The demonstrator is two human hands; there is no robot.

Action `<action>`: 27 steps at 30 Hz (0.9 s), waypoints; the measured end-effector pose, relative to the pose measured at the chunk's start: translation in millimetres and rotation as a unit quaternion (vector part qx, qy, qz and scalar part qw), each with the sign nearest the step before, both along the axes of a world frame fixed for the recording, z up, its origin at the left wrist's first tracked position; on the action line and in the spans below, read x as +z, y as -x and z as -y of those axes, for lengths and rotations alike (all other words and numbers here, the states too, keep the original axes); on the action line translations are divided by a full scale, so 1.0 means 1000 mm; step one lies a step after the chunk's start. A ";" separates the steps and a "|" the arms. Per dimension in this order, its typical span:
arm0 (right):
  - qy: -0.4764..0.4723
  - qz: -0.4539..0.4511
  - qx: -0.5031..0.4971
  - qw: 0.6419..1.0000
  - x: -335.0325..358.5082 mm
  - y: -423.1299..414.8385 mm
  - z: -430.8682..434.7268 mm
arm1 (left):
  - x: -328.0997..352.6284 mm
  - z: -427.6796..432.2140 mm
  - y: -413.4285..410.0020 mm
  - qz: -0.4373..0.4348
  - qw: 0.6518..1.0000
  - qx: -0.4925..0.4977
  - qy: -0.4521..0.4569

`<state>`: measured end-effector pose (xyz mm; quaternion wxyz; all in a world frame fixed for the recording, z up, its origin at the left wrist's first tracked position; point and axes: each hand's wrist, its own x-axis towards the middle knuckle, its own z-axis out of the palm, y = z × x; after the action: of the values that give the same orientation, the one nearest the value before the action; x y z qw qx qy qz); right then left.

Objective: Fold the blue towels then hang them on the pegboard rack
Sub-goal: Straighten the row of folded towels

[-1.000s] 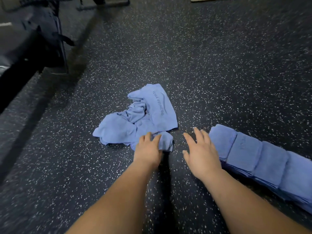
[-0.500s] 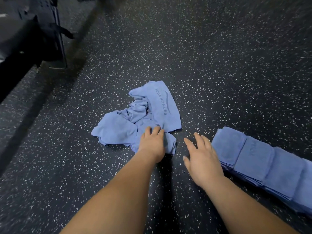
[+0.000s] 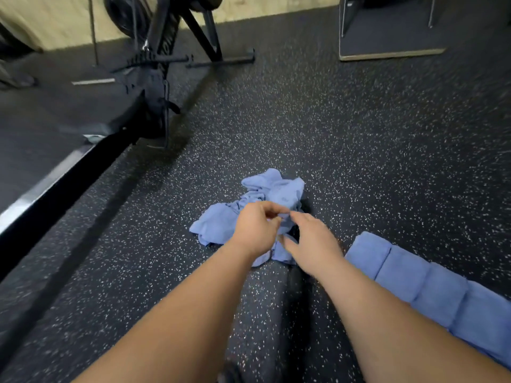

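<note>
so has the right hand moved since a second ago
Yes. The right hand has left the end of the folded towel row and gone left and forward onto the crumpled blue towel, beside the left hand.

The left hand [image 3: 255, 230] and right hand [image 3: 313, 243] cover part of the crumpled towel [image 3: 218, 225]; folded towels [image 3: 414, 275] run off-frame.

The loose towel [image 3: 217, 228] lies on the floor [image 3: 359, 139], folded towels [image 3: 414, 277] right, exercise machine [image 3: 157, 78] behind-left.
</note>
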<state>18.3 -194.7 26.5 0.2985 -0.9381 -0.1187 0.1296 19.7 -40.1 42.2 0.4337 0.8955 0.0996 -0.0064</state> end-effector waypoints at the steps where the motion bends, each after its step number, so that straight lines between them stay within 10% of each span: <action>1: -0.011 0.019 0.000 1.000 0.016 0.006 -0.004 | 0.017 0.001 0.013 0.001 1.000 0.004 0.028; 14: -0.124 0.167 0.032 0.978 0.225 0.124 0.024 | 0.223 0.000 0.186 0.187 0.982 0.011 -0.027; 27: -0.149 0.111 0.021 0.982 0.267 0.253 0.085 | 0.247 0.018 0.277 0.283 0.953 -0.088 -0.057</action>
<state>-234.4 -280.0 293.1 0.4172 -0.8889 -0.1888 0.0117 -257.5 -58.4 289.7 0.3897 0.8892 -0.1059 0.2150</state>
